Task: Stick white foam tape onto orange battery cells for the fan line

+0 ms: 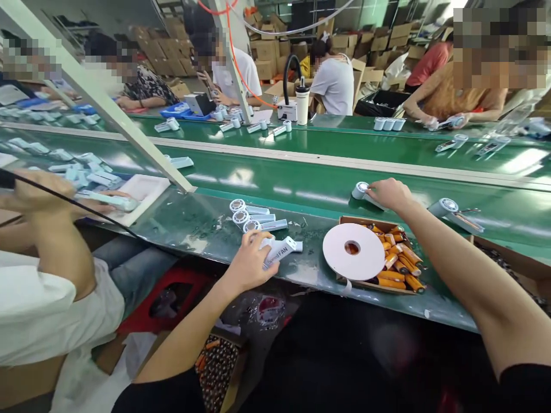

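Observation:
My left hand (253, 261) is closed around a light-blue handheld fan (279, 252) with dark "FAN" lettering on its side, held at the table's near edge. Just beyond it, several more handheld fans (269, 218) lie side by side, their round heads to the left. My right hand (391, 194) reaches over the green belt and grips the handle of another fan (360, 190), whose round head shows left of my fingers; the fingertips are partly hidden. Below my right forearm sits a cardboard box of orange batteries (398, 258), with a white tape roll (336, 252) resting over its left side.
An opened fan (447, 207) lies on the belt (267, 178) at right, near a box of small dark parts (499, 258). A slanted metal post (112, 109) stands at left. A co-worker's arm (60, 229) is beside a white tray (148, 192). Other people sit across the belt.

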`<act>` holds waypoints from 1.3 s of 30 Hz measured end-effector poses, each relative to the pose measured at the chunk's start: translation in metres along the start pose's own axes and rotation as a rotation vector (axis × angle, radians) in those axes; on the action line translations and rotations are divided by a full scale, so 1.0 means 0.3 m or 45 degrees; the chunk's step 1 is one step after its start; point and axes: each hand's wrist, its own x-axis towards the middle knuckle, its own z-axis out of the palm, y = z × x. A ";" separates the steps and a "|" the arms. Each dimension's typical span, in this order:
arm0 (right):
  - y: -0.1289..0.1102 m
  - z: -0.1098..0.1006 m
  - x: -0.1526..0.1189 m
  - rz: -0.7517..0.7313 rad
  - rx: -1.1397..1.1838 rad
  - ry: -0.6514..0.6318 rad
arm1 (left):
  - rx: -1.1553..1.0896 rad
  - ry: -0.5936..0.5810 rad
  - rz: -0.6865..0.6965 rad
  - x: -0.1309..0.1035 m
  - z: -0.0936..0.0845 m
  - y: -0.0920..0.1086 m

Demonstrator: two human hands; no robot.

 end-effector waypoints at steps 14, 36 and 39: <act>-0.443 -0.088 -0.351 -1.450 -0.022 0.346 | -0.741 -0.020 -0.136 0.133 0.083 -0.016; -0.881 0.193 0.160 -0.595 -0.003 -0.121 | 0.365 0.507 0.175 0.034 0.268 -0.071; -0.965 0.253 0.165 -0.671 -0.006 -0.236 | 0.402 0.529 0.025 0.026 0.266 -0.063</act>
